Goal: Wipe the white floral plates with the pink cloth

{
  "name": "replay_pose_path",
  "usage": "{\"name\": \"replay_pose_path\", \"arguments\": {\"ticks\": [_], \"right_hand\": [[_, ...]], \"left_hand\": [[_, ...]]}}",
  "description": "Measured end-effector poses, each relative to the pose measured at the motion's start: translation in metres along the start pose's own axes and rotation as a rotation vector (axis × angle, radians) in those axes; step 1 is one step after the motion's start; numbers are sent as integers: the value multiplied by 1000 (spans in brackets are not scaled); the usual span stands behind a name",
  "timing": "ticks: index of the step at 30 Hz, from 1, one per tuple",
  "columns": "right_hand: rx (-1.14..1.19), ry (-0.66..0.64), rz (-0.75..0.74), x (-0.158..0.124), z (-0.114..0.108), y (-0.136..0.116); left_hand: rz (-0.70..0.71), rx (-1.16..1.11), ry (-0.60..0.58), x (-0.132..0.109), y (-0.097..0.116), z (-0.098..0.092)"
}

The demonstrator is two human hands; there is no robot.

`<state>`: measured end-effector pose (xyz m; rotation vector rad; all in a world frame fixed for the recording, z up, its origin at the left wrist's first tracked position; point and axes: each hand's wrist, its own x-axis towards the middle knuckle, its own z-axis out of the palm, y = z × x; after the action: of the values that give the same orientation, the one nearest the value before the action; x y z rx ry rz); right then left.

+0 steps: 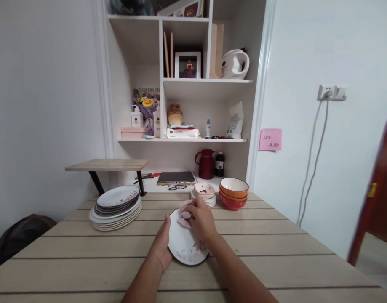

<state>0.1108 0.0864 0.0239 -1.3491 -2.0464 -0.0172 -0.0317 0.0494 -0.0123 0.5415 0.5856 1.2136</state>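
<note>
A white plate (184,247) with a dark rim and a flower print is tilted up over the wooden table (86,252). My left hand (161,248) grips its left edge from below. My right hand (202,219) presses a pink cloth (184,214) against the plate's upper face, fingers closed over the cloth.
A stack of plates (116,207) sits at the left. Stacked orange and red bowls (233,193) and a pile of small dishes (204,194) stand behind the hands. Shelves (196,80) with bottles, a red jug (206,164) and a tablet (176,177) fill the back wall.
</note>
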Motion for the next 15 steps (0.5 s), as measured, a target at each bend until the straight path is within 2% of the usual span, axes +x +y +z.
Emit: {"name": "replay_pose_path", "arguments": {"ticks": [5, 8, 11, 15], "right_hand": [[-114, -152, 155, -7, -16, 15], [-211, -303, 207, -13, -25, 19], [-242, -439, 161, -19, -30, 17], [-192, -530, 19, -26, -28, 7]], "left_hand": [[-30, -34, 44, -2, 1, -2], [-13, -58, 67, -2, 0, -3], [9, -95, 76, -2, -1, -3], [17, -110, 56, -2, -1, -5]]}}
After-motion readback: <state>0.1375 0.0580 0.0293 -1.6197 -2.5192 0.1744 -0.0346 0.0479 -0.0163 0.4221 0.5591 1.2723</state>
